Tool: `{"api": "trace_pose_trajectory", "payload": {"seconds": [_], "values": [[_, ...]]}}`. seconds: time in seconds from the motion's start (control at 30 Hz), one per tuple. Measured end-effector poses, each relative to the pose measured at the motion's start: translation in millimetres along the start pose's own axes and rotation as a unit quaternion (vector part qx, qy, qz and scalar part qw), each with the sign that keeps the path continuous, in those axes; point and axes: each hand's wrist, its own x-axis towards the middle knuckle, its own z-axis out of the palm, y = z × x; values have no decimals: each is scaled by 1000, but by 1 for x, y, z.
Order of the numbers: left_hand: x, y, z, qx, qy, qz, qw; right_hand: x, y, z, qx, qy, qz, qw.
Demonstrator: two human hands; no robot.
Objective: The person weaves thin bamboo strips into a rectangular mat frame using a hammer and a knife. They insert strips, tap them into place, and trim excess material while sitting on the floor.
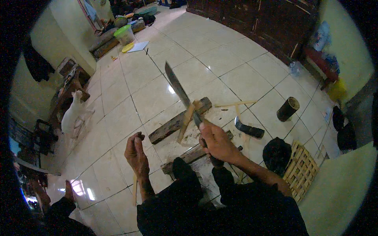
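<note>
My right hand (pixel 215 139) is wrapped round the handle of a machete (pixel 178 85), its long blade pointing up and away to the left. Just behind the blade's base, a pale strip of wood or bamboo (pixel 186 122) lies at a slant across a dark wooden beam (pixel 167 131); my right hand is close to it. Off to the left, my left hand (pixel 136 153) is raised with its fingers pinched together; whatever they hold, if anything, cannot be made out. A second beam (pixel 189 156) lies nearer me, by my dark-clothed legs. Chips and dust are scattered between the beams.
A curved knife (pixel 249 128), thin pale strips (pixel 236 104), a short log (pixel 288 109), a black bag-like bundle (pixel 277 153) and a woven bamboo panel (pixel 301 170) lie to the right. A white cat (pixel 72 114) is at the left. Another person's feet (pixel 69 191) show at the lower left.
</note>
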Motion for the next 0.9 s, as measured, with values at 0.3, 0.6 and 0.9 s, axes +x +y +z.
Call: {"api": "trace_pose_trajectory", "payload": {"seconds": [0.3,0.6,0.9], "values": [[8,42,-5,15,15,52,998,1,29,2,-10,32,-26,999],[9,73,-19,22,17,86,996,9,39,1,-114,51,-102,987],[28,103,35,63,-179,205,960,-9,5,-16,-9,-32,27,999]]}}
